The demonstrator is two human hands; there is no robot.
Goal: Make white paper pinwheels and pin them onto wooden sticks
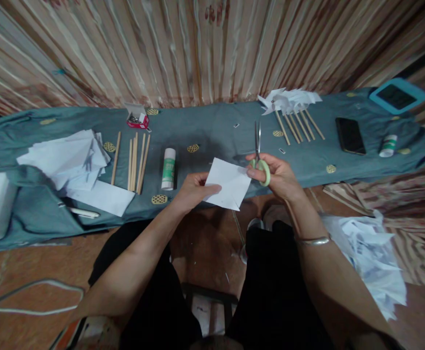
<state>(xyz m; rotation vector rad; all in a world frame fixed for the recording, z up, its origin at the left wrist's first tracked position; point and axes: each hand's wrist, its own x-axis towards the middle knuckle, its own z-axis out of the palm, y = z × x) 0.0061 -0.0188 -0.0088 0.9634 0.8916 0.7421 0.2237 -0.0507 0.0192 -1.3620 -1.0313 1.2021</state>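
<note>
My left hand [192,189] pinches the left edge of a white paper square [229,183], held above the front edge of a table covered in blue-grey cloth [212,126]. My right hand [276,177] grips green-handled scissors [259,155], blades pointing away from me, right beside the paper's upper right corner. A silver bangle sits on my right wrist.
On the cloth lie a glue stick [168,168], several wooden sticks [135,160], a pile of white paper [70,160], a small red box [138,119], finished paper pinwheels on sticks [292,109], a black phone [349,135], and a blue-framed tablet [397,96]. Paper scraps [372,257] lie on the floor at right.
</note>
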